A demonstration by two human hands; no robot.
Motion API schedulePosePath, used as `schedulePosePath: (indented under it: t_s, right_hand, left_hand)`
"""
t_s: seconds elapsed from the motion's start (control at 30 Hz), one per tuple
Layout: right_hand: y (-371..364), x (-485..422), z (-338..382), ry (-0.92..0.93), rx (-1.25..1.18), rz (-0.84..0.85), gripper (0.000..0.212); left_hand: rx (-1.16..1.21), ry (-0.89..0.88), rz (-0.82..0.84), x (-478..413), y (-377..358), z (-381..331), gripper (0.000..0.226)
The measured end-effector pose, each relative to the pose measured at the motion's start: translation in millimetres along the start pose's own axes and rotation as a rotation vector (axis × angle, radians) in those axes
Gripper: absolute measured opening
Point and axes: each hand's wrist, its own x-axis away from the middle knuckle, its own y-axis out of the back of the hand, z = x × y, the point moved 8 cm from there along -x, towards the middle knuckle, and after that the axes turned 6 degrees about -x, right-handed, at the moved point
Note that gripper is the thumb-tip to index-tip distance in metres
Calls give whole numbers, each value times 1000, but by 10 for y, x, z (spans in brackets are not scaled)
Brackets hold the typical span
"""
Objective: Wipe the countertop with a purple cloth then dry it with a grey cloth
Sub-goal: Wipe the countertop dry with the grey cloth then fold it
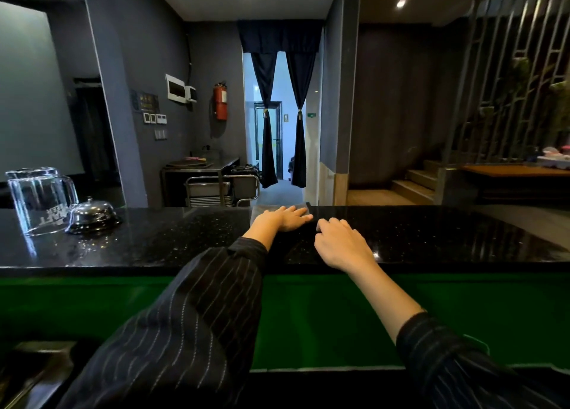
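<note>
Apparently the drying step is in hand: the left hand (285, 218) lies flat, fingers spread, pressing a grey cloth (279, 208) onto the far edge of the black countertop (431, 236), straight ahead of the person. The right hand (340, 242) rests just beside it on the bare stone, fingers loosely curled and holding nothing. No purple cloth is in sight, so that wipe is probably done, though this cannot be confirmed. Next, I judge, the flat hand should drag the cloth along the counter in overlapping passes, steering round the things at the left end. Counted: one cloth, two hands, one upturned glass pitcher (38, 199) and one metal call bell (92, 216) touching it.
</note>
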Motion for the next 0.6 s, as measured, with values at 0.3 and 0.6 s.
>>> schedulePosePath:
  t_s: [0.3,0.6]
  right_hand:
    - [-11,55,11,20,34,-27,37]
    - [-25,-10,1,33,52,-55,37]
  left_hand:
    - [-23,-62,76,302,40,336,51]
    - [-79,-26,117,-380,21,14,55]
